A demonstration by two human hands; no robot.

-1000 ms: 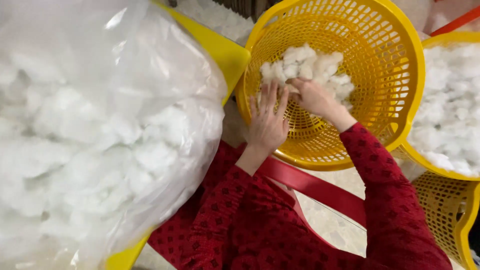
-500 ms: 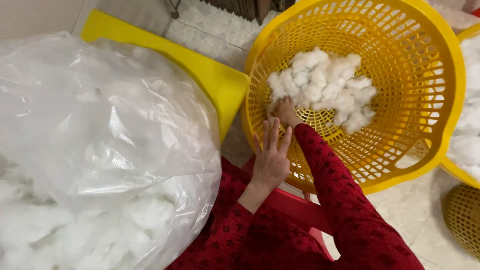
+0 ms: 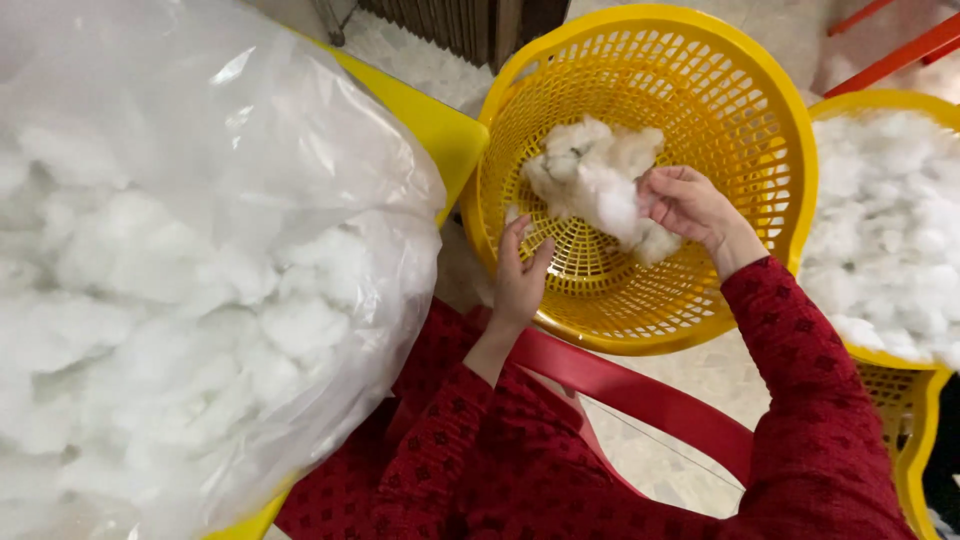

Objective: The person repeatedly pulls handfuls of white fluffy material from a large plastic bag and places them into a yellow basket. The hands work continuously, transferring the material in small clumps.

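My right hand [image 3: 688, 205] grips a large clump of white cotton [image 3: 596, 176] and holds it up inside a round yellow plastic basket [image 3: 745, 115]. My left hand [image 3: 520, 280] rests at the basket's near left rim, fingers apart, holding nothing. A small bit of cotton lies just above its fingertips. Both arms wear dark red patterned sleeves [image 3: 810, 400].
A big clear plastic bag full of white cotton [image 3: 190, 290] fills the left side, sitting in a yellow container [image 3: 430, 115]. A second yellow basket [image 3: 915, 400] heaped with cotton [image 3: 890, 230] stands at the right. A red plastic stool edge [image 3: 640, 395] lies below the round basket.
My right hand has gathered the loose cotton in the basket into one clump and lifted it. My left hand shifted slightly toward the left rim.
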